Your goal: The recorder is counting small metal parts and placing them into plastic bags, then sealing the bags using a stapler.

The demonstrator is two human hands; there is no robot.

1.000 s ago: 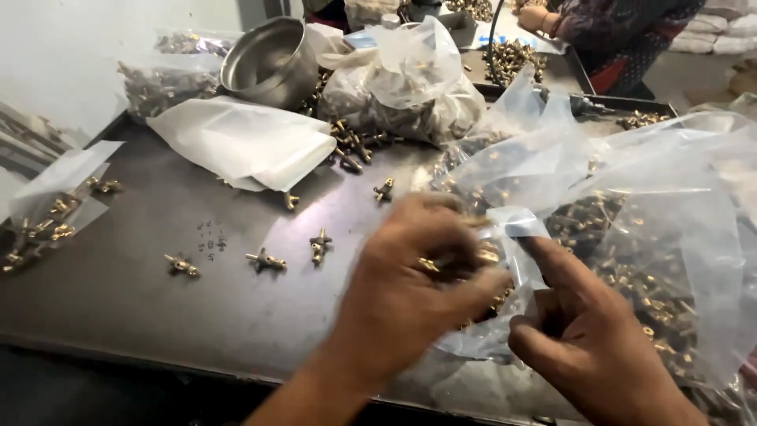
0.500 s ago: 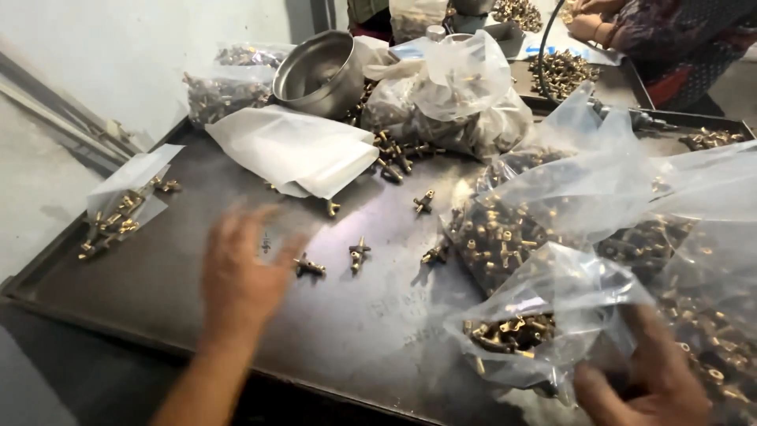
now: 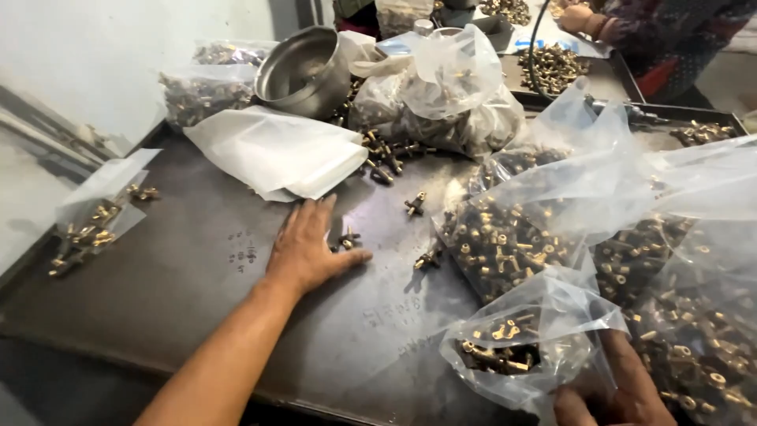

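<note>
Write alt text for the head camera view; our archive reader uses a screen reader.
A person's left hand lies flat on a dark metal tray beside a loose brass fitting, while the right hand grips a small clear bag of fittings at the lower right. More filled bags, a white folded bag and a steel bowl sit behind.

Left arm reached forward, forearm bare, wrist straight. Left hand [image 3: 307,251] lay palm down, flat, fingers extended and slightly spread, thumb splayed to right. Right hand [image 3: 619,394] sat low at frame's bottom edge, only partly visible, fingers curled; grip state unclear.
</note>
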